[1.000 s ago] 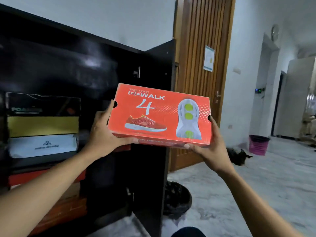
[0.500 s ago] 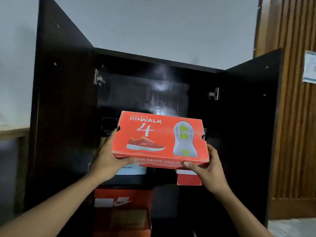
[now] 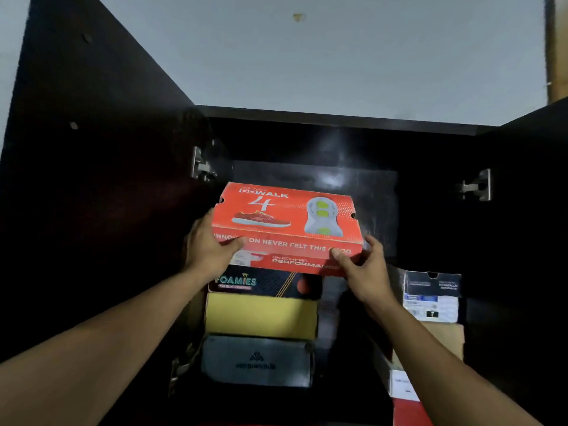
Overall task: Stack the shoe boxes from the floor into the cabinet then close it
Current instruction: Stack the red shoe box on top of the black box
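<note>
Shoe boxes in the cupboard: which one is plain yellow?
The yellow box in the left stack, sandwiched between the black Foamies box above and the grey box below. It shows no print.

Head view — close, straight into the open cabinet [image 3: 338,118]
One head-worn camera faces forward, slightly upward — doors flank both edges.

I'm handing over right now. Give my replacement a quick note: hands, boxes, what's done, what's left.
Left hand and right hand both grip the orange shoe box at its front lower corners.
The box sits at the top of the left stack, above the Foamies box, the yellow box and the grey box; full contact unclear.
A second stack stands to the right.
Cabinet doors are open.
Left: seat the box, release, close both doors. The floor is out of view.
</note>
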`<control>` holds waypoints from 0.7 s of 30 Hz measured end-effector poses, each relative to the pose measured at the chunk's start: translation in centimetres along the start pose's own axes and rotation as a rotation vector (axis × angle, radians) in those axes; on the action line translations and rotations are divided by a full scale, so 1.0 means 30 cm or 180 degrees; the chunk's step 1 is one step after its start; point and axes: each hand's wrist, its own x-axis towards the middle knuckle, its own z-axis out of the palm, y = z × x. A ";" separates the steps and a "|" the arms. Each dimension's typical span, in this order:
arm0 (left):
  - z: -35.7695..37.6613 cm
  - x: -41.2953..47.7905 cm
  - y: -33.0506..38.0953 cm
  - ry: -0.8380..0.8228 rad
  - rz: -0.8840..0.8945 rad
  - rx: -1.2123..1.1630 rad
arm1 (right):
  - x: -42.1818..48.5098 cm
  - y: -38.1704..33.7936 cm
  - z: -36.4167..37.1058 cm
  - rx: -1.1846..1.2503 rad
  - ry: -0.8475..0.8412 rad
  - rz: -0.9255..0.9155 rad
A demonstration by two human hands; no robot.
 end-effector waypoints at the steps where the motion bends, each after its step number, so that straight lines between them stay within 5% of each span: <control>1: 0.028 0.027 -0.016 0.0068 -0.0044 -0.0003 | 0.036 0.030 0.022 -0.0013 0.0035 0.0049; 9: 0.223 0.024 -0.202 -0.0032 0.0228 0.0380 | 0.159 0.263 0.126 -0.0442 -0.0392 0.0042; 21: 0.284 0.104 -0.300 -0.0742 -0.0329 0.0900 | 0.216 0.270 0.219 -0.1225 -0.1050 0.0291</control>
